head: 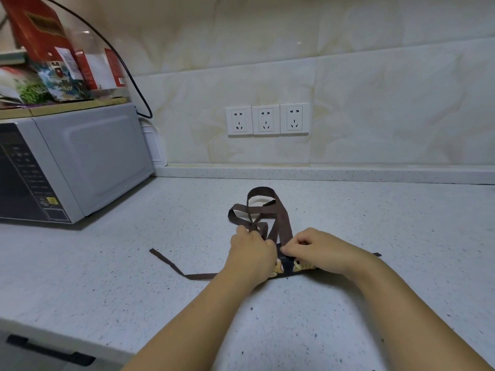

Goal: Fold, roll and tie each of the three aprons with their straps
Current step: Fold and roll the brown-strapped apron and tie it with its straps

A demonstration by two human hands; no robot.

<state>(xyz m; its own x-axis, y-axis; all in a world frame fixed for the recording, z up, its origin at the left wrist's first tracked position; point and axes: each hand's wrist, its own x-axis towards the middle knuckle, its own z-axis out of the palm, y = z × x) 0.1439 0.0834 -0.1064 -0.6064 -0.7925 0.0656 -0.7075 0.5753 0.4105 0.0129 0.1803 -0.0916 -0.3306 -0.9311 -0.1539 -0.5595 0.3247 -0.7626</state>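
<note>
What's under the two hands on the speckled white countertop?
A rolled dark apron with a cartoon print, its brown straps looping behind. The left hand and right hand cover most of the roll.

Apron (288,265): one in view. Grips: two, left grip (251,250) and right grip (313,249). Wall sockets (266,120): three. Microwave (80,162): one. Table (107,263): one. Black cable (128,68): one. Packets (61,76) stacked above: count unclear.

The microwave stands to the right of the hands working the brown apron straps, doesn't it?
No. The head view shows the microwave to the left of the left hand and right hand, which work the brown apron straps.
</note>
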